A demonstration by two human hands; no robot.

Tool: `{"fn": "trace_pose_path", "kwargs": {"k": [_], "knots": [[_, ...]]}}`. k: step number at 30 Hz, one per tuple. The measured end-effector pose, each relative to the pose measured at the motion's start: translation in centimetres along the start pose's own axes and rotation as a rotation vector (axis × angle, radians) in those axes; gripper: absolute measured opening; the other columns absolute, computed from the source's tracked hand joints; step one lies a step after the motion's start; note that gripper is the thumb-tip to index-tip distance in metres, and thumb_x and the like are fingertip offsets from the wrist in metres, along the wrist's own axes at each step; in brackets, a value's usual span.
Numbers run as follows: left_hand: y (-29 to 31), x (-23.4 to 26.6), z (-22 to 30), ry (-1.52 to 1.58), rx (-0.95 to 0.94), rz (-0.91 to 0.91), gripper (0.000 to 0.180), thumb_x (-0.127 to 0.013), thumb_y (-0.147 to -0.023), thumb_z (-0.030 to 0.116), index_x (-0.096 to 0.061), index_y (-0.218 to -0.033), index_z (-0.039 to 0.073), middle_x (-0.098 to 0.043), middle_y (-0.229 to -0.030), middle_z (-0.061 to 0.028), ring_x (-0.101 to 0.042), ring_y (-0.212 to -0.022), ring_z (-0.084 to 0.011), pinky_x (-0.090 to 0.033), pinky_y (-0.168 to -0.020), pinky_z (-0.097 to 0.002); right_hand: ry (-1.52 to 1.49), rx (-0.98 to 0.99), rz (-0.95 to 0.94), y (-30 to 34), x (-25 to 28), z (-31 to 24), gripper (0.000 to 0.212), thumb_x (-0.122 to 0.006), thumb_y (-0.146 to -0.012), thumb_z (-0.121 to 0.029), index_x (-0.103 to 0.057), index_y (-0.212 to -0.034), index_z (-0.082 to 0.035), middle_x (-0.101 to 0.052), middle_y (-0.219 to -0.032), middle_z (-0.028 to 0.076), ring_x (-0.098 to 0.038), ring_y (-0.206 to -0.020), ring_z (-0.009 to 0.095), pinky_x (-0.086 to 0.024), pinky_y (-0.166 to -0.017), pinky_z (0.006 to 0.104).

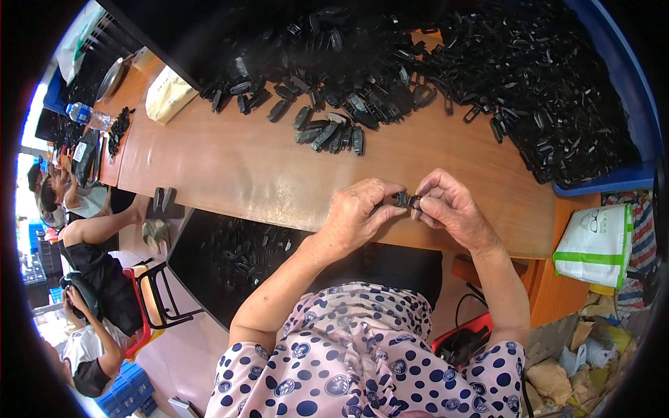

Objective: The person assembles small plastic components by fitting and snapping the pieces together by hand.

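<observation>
Over the near edge of the wooden table (230, 160), my two hands meet around small black plastic parts. My left hand (354, 214) pinches a black plastic part (400, 199) between thumb and forefinger. A smaller black plastic piece (414, 202) is in the fingertips of my right hand (451, 210), touching or almost touching the first part. The fingers partly cover both, so I cannot tell whether they are joined. Beyond my hands lies a heap of oblong black plastic parts (334, 132).
To the far right, a blue bin (606, 184) holds many small black pieces that spill onto the table. A dark bin (230, 254) of parts sits below the table's left edge. A white-green bag (592, 244) hangs right. Another person sits at left near a bottle (87, 115).
</observation>
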State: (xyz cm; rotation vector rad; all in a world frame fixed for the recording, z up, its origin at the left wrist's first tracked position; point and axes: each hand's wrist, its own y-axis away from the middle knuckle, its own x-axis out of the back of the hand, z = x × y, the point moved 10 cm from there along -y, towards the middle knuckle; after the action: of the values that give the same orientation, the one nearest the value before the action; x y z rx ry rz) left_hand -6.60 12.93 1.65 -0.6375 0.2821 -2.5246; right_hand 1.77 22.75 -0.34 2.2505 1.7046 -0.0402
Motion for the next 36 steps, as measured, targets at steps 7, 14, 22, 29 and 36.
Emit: {"fn": "trace_pose_path", "kwargs": {"k": [7, 14, 22, 29, 36], "knots": [[0.4, 0.4, 2.2, -0.008, -0.109, 0.009, 0.026, -0.072, -0.074, 0.005, -0.064, -0.099, 0.004, -0.063, -0.086, -0.0112, -0.063, -0.078, -0.0291, -0.051, -0.067, -0.0363, 0.083, -0.156, -0.038, 0.7, 0.3, 1.1, 0.007, -0.059, -0.090, -0.009, -0.057, -0.096, -0.008, -0.058, -0.082, -0.005, -0.048, -0.075, 0.001, -0.040, -0.069, 0.0168], [0.9, -0.4, 2.4, 0.005, -0.079, -0.091, 0.030, -0.069, -0.076, 0.002, -0.063, -0.105, 0.002, -0.063, -0.087, -0.0105, -0.064, -0.077, -0.0246, -0.052, -0.067, -0.0319, 0.069, -0.252, -0.057, 1.3, -0.3, 1.7, 0.009, -0.063, -0.086, -0.007, -0.059, -0.094, -0.008, -0.059, -0.082, -0.005, -0.052, -0.079, 0.002, -0.042, -0.073, 0.0186], [1.0, -1.1, 2.1, -0.035, -0.031, -0.028, 0.026, -0.071, -0.076, 0.006, -0.062, -0.101, 0.003, -0.058, -0.082, -0.0116, -0.060, -0.074, -0.0295, -0.049, -0.065, -0.0369, -0.237, -0.266, 0.058, 1.9, 0.3, 4.1, 0.009, -0.064, -0.087, -0.007, -0.057, -0.093, -0.010, -0.059, -0.082, -0.005, -0.053, -0.073, 0.001, -0.042, -0.065, 0.0158], [1.2, -1.7, 2.0, 0.022, -0.027, -0.068, 0.026, -0.070, -0.076, 0.006, -0.061, -0.100, 0.003, -0.057, -0.082, -0.0117, -0.060, -0.076, -0.0307, -0.049, -0.066, -0.0381, -0.302, -0.278, -0.012, 2.3, -0.1, 4.7, 0.019, -0.067, -0.089, -0.014, -0.051, -0.096, -0.007, -0.059, -0.077, 0.002, -0.048, -0.061, 0.005, -0.032, -0.048, 0.0161], [2.3, -2.0, 3.1, -0.123, -0.123, -0.154, 0.026, -0.068, -0.076, 0.006, -0.060, -0.100, 0.001, -0.058, -0.086, -0.0125, -0.060, -0.079, -0.0319, -0.049, -0.069, -0.0384, -0.047, -0.431, -0.001, 3.0, 0.0, 5.6, 0.010, -0.063, -0.088, -0.010, -0.055, -0.093, -0.009, -0.060, -0.080, -0.003, -0.047, -0.063, 0.000, -0.034, -0.052, 0.0157]]}}
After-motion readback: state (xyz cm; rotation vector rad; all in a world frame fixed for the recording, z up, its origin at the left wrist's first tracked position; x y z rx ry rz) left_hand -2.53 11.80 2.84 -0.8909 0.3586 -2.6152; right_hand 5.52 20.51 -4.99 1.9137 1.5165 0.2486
